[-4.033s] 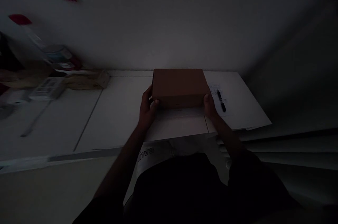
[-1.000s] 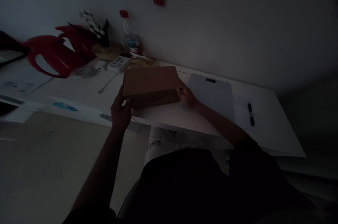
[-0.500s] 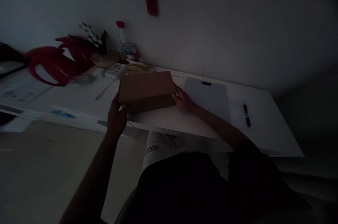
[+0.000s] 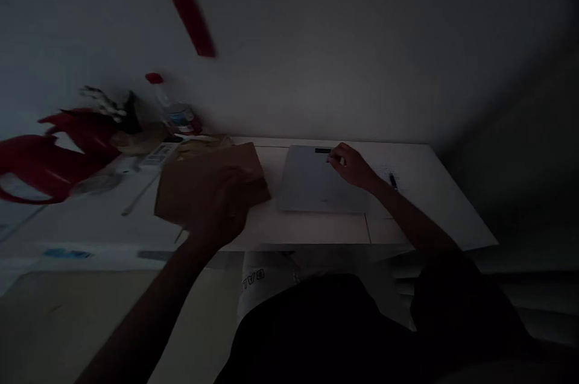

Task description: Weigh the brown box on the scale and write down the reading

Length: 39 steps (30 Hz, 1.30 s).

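Note:
A brown cardboard box (image 4: 199, 182) lies at an angle on the white desk (image 4: 298, 230). My left hand (image 4: 224, 209) is over the front right part of the box and is smeared by motion, so its fingers are hard to make out. To the right of the box lies a flat grey scale (image 4: 307, 182) with a small dark display. My right hand (image 4: 353, 167) hovers at the scale's upper right, beside the display, its fingers curled with thumb and index close together. What it might hold is too small to tell.
Red pitchers (image 4: 40, 164), white flowers, a bottle with a red cap (image 4: 183, 119) and a white labelled box (image 4: 158, 156) stand at the left. Beyond the scale, a black pen (image 4: 393, 181) lies on a written sheet. A wall rises behind the desk.
Both hands have let go of the box's sides. My right hand has moved right to above the scale; my left hand has moved over the box. The view has shifted to the right.

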Motion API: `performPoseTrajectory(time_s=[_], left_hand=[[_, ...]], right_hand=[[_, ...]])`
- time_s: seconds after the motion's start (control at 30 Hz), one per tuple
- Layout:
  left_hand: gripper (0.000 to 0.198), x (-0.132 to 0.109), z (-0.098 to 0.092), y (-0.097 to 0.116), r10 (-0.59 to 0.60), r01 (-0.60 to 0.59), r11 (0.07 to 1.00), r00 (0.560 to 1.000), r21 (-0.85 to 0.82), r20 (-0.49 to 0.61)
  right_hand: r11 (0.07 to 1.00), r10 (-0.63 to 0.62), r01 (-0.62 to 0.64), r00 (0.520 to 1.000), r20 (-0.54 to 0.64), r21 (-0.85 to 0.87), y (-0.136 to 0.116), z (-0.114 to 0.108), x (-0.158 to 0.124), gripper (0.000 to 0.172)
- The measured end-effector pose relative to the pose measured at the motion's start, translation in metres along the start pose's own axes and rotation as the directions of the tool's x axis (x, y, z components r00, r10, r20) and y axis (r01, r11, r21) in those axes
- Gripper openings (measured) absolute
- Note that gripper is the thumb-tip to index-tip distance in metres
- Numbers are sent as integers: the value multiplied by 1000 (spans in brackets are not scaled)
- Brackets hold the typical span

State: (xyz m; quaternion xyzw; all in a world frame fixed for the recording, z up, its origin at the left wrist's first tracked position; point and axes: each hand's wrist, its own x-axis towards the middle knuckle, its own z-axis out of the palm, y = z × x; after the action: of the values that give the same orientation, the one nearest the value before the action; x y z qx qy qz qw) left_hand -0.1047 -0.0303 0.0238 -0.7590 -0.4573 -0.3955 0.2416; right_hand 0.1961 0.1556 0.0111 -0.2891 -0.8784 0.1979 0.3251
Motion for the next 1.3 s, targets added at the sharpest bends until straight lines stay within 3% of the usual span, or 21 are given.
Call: performPoseTrajectory(time_s=[0.1,0.2,0.33,0.47,0.57,0.67,0.87,0.97,1.07,1.13,1.2,1.3], left_hand=[[45,25,35,33,166,-151,983,975,-105,151],[43,39,71,68,360,-318,925,908,-207,214],[42,45,118,113,598,-494,791,750,-362,282],[45,50,154,151,740,-590,670,583,-451,336],[47,55,173,174,769,-603,639,515,-477,380],[46,57,191,192,750,-582,662,520,-472,410],[41,52,221,210,632,-467,772,632,-431,449],[37,53,225,213,602,-412,793,637,-448,481],[36,59,221,215,585,-374,807,611,-458,533],[41,65,219,217,574,-360,816,592,-453,566],[47,71,220,221,557,-344,830,564,-440,610],[50,81,227,229,507,-319,862,536,-394,675]], right_hand=[[976,132,-135,991,-29,-172,25,-37,-23,24],[897,307,-312,949,-66,-314,46,-68,-51,20],[786,460,-462,881,-110,-411,67,-93,-87,20],[686,586,-551,805,-87,-476,77,-100,-112,20],[657,633,-558,774,-32,-507,80,-99,-122,24],[676,635,-537,772,31,-505,81,-96,-127,27],[741,612,-508,780,131,-438,76,-100,-129,14],[817,553,-510,824,118,-267,85,-110,-128,15],[868,490,-491,871,31,71,111,-120,-126,15],[821,485,-430,872,-63,374,132,-125,-125,20],[688,531,-355,841,-104,633,149,-127,-126,29],[551,595,-264,789,-151,791,159,-126,-132,44]])
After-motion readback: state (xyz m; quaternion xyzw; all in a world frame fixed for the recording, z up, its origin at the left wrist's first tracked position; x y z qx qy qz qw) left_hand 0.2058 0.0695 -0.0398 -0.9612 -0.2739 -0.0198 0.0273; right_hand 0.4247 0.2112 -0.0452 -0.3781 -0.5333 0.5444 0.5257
